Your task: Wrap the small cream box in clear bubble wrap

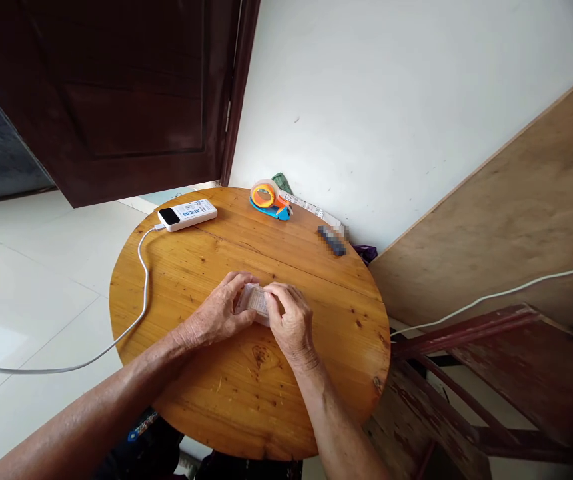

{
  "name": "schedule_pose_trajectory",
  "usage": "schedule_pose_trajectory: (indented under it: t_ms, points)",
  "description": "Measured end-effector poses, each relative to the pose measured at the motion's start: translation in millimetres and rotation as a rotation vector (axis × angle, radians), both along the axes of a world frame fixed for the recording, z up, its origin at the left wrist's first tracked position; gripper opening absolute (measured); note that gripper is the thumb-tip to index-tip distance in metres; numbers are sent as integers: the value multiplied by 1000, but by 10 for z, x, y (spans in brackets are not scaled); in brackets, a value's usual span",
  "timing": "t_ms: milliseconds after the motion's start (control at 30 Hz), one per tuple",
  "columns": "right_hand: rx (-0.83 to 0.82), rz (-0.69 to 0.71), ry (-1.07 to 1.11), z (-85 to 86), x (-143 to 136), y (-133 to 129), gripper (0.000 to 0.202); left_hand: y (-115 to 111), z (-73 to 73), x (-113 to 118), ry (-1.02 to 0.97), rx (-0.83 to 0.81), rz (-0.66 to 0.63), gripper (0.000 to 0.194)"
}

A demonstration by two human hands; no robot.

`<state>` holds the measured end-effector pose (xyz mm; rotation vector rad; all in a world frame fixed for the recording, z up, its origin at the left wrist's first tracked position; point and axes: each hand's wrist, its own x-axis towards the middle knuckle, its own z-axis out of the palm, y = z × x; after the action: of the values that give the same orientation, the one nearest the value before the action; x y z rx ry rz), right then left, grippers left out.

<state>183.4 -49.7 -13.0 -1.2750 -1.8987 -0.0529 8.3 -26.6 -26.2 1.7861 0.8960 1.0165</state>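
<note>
A small pale box with fine print on its top (255, 301) lies near the middle of the round wooden table (191, 400). My left hand (224, 312) grips its left side, thumb along the near edge and fingers at the far edge. On the right side, my right hand (290, 319) has its fingers curled and pressed on the box's top and edge. Part of the box is hidden under both hands.
A white power bank (191, 215) with a cable stands at the back left. An orange and blue tape dispenser (270, 200), a printed strip (311, 210) and a blurred dark object (332, 241) lie toward the wall. A wooden chair (506, 373) is at the right.
</note>
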Motion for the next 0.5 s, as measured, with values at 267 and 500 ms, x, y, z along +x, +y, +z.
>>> schedule_pose_trajectory:
  t_ms: [267,500]
  points:
    - [-39,67,50,8,43,-29,21,55,-3,6,-87,-250,-41,43]
    - [-28,119,-60,75,121,-59,21,95,-17,-14,-169,-337,-107,43]
